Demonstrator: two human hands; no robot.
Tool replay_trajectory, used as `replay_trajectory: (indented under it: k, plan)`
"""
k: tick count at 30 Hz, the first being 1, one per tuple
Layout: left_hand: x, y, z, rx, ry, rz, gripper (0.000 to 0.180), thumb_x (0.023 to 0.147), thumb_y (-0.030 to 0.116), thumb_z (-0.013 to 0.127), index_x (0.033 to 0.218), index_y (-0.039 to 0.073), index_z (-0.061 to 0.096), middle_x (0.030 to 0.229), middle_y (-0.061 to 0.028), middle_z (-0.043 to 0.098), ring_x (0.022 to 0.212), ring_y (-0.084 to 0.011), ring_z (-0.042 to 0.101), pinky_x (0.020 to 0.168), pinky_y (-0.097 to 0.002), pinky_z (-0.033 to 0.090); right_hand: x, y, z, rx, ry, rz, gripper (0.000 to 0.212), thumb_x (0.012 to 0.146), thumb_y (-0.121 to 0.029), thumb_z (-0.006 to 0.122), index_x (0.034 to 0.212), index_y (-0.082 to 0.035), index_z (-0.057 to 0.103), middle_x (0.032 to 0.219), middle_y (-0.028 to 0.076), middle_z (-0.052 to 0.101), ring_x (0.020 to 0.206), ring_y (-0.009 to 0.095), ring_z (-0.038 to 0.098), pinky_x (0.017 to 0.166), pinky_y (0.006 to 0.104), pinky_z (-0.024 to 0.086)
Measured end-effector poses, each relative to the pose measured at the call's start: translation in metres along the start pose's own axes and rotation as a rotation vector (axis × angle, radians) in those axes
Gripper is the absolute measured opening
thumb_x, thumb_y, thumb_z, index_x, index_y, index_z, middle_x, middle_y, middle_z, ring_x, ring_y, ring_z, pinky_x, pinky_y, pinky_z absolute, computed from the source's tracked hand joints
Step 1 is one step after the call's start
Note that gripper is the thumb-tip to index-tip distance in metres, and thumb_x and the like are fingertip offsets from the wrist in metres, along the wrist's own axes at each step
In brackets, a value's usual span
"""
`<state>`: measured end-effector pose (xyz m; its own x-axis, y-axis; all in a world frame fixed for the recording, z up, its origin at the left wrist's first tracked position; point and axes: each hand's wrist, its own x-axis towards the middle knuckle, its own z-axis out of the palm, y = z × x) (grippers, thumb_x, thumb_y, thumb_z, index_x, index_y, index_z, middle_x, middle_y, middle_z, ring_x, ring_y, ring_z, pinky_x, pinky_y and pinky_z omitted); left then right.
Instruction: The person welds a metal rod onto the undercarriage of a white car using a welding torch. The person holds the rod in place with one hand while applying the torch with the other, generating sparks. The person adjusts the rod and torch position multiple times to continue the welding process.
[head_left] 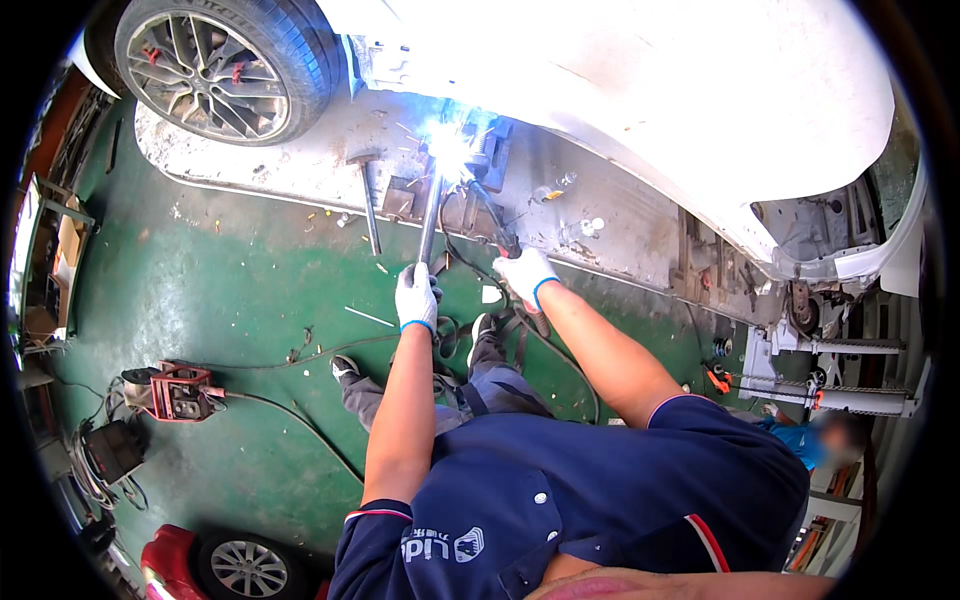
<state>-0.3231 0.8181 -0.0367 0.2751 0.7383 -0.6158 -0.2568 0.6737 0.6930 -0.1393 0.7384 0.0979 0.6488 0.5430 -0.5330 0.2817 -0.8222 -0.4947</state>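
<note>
My left hand (416,297), in a white glove with a blue cuff, is closed around a long metal bar (431,225). The bar's far end reaches the bright blue-white arc (452,145) below the white car body (640,80). My right hand (525,273), gloved the same way, grips a welding torch (488,205) whose curved neck points into that glare. Sparks spread around the arc, and the glare hides the bar's end and the torch tip. Beside the arc stands a dark metal clamp block (492,145). A hammer (368,200) lies left of the bar.
The car's wheel (205,75) is at upper left. Clear plastic bottles (580,230) lie on the platform (640,240). Cables cross the green floor from a red-framed machine (180,390). A red car (175,560) is at lower left; another person (825,440) is at right.
</note>
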Motion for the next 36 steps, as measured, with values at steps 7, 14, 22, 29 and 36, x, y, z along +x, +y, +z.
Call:
replay_trajectory:
  k: [7, 14, 22, 29, 36]
  plan:
    - [0.003, -0.006, -0.001, 0.007, -0.015, -0.001, 0.027, 0.108, 0.029, 0.061, 0.117, 0.004, 0.061, 0.080, -0.0015, 0.058, 0.055, -0.0092, 0.053, 0.051, -0.0275, 0.044, 0.004, 0.002, 0.004, 0.031, -0.016, 0.073, 0.040, 0.085, -0.034, 0.073, 0.110, -0.002, 0.074, 0.096, 0.023, 0.077, 0.089, 0.035, 0.076, 0.081, 0.0449, 0.058]
    - [0.000, 0.000, 0.000, 0.002, -0.025, -0.007, 0.028, 0.107, 0.030, 0.062, 0.116, 0.004, 0.061, 0.080, -0.0032, 0.058, 0.054, -0.0111, 0.053, 0.050, -0.0284, 0.044, 0.004, 0.005, 0.007, 0.133, -0.008, 0.090, 0.038, 0.086, -0.030, 0.077, 0.112, -0.003, 0.073, 0.090, 0.018, 0.076, 0.084, 0.027, 0.075, 0.076, 0.0415, 0.058]
    - [0.001, 0.014, -0.005, -0.080, -0.082, -0.090, 0.031, 0.105, 0.034, 0.067, 0.109, 0.004, 0.059, 0.073, -0.0067, 0.057, 0.052, -0.0130, 0.050, 0.047, -0.0289, 0.040, -0.016, 0.045, -0.023, 0.257, 0.015, -0.026, 0.036, 0.092, -0.024, 0.076, 0.121, -0.005, 0.067, 0.078, 0.007, 0.066, 0.064, 0.014, 0.061, 0.059, 0.0341, 0.050]
    - [0.015, 0.042, -0.002, -0.188, -0.362, -0.358, 0.033, 0.103, 0.037, 0.068, 0.102, 0.004, 0.062, 0.072, -0.0078, 0.061, 0.057, -0.0222, 0.059, 0.053, -0.0308, 0.046, -0.064, 0.029, -0.052, 0.162, -0.039, 0.063, 0.037, 0.093, -0.027, 0.076, 0.123, -0.006, 0.067, 0.081, 0.008, 0.068, 0.067, 0.018, 0.061, 0.064, 0.0377, 0.051]
    - [0.022, 0.063, 0.025, -0.040, -0.504, -0.379, 0.025, 0.101, 0.033, 0.070, 0.105, 0.010, 0.061, 0.061, 0.0047, 0.042, 0.046, -0.0094, 0.036, 0.043, -0.0277, 0.028, -0.050, 0.066, -0.034, 0.242, -0.066, 0.015, 0.041, 0.091, -0.034, 0.077, 0.117, -0.004, 0.066, 0.088, 0.014, 0.072, 0.073, 0.021, 0.068, 0.072, 0.0381, 0.056]
